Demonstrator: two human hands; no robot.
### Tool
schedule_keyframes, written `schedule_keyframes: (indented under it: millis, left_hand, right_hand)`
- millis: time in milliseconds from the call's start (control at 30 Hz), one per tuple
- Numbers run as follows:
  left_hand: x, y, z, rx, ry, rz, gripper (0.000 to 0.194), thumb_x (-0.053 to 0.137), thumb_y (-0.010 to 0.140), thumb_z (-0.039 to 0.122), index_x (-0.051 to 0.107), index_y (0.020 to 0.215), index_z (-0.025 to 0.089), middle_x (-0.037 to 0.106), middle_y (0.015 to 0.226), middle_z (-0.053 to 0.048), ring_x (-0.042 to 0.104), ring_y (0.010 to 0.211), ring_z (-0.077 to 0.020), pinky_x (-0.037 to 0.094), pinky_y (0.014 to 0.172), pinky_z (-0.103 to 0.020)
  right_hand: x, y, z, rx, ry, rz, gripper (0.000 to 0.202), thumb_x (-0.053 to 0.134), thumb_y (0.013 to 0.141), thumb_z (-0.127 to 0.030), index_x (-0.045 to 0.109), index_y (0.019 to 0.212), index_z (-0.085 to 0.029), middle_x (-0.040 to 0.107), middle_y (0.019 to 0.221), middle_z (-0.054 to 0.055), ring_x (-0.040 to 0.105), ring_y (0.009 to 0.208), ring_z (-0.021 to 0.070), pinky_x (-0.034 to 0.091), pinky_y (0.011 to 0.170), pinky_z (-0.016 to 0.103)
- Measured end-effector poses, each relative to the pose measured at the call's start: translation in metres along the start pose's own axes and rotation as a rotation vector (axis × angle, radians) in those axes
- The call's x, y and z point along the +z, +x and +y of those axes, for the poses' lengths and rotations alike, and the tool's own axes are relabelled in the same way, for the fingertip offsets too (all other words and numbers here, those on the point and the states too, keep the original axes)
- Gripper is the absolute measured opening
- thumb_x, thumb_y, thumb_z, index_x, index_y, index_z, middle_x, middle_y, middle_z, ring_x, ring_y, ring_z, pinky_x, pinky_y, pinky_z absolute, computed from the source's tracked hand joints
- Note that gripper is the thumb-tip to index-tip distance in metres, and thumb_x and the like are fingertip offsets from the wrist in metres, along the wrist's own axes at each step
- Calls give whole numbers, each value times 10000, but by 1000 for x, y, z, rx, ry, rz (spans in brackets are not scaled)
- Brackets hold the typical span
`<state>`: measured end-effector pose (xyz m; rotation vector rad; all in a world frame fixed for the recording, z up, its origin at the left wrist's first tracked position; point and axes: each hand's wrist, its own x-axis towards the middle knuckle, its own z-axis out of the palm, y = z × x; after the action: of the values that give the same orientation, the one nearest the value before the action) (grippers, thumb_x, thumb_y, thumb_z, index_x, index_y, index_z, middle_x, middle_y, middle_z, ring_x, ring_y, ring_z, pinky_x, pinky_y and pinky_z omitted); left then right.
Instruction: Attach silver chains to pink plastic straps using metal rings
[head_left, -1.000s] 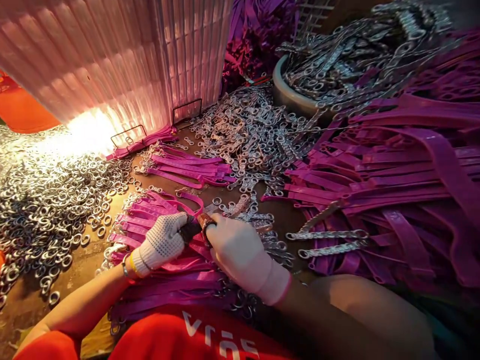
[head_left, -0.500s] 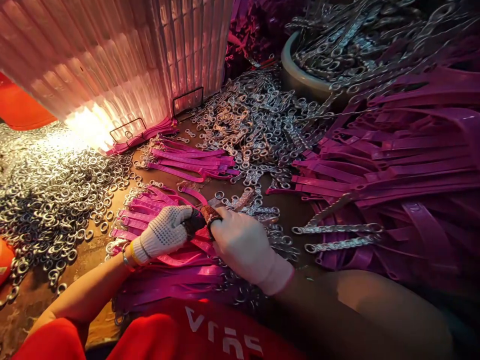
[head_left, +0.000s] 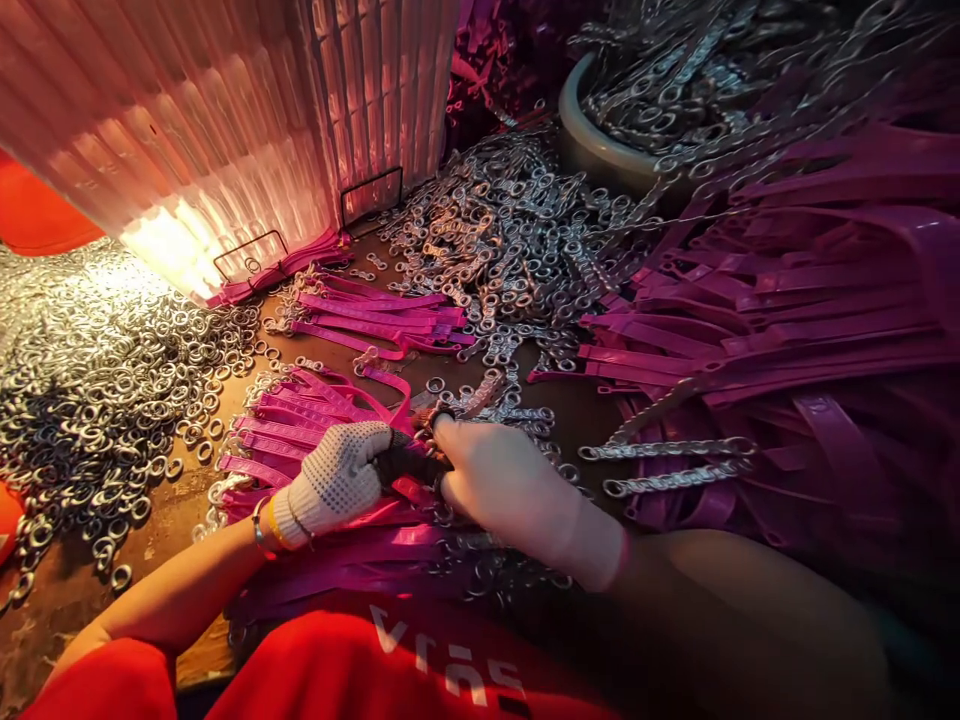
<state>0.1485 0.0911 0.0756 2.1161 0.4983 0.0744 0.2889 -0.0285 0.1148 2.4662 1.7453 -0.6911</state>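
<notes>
My left hand (head_left: 341, 480), in a white dotted glove with dark-covered fingertips, is closed above a bundle of pink straps (head_left: 289, 435). From the bundle's top, one pink strap (head_left: 394, 383) curves down into the fingers where both hands meet. My right hand (head_left: 517, 500), also in a pale glove with dark and brown finger coverings, is closed against the left fingertips. What its fingers pinch is hidden. Just beyond it lie loose short metal chain links (head_left: 529, 420). Small metal rings are fixed along the left ends of the bundled straps.
Loose metal rings (head_left: 112, 360) are heaped at left under a bright light. Linked metal pieces (head_left: 510, 220) form a pile at centre back. A tub (head_left: 577, 115) holds metal chains. More purple straps (head_left: 787, 340) fill the right side. A translucent ribbed panel (head_left: 247, 120) stands at upper left.
My right hand has shifted slightly right and down, and its fingers have turned against the left fingertips. My left hand has moved a little right and down, staying closed.
</notes>
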Motion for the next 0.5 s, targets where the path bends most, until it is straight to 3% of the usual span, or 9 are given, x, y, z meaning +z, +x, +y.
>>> schedule_keyframes:
  millis: [267,500]
  left_hand:
    - [11,-9,0,57,108,19,194,522,886,163,672,769,123,657,710,-30,554,647,-126,376,613,-219]
    - [9,-3,-1,108,228,7,172,506,821,114,617,692,134,607,644,-16,490,587,-109,310,559,-219]
  right_hand:
    - [17,-2,1,-175,-145,4,154,500,812,-137,596,932,-128,715,762,135,702,744,257,222,533,318]
    - [18,0,1,-213,-190,-20,185,450,876,-147,622,930,-108,714,763,156,705,753,261,216,520,316]
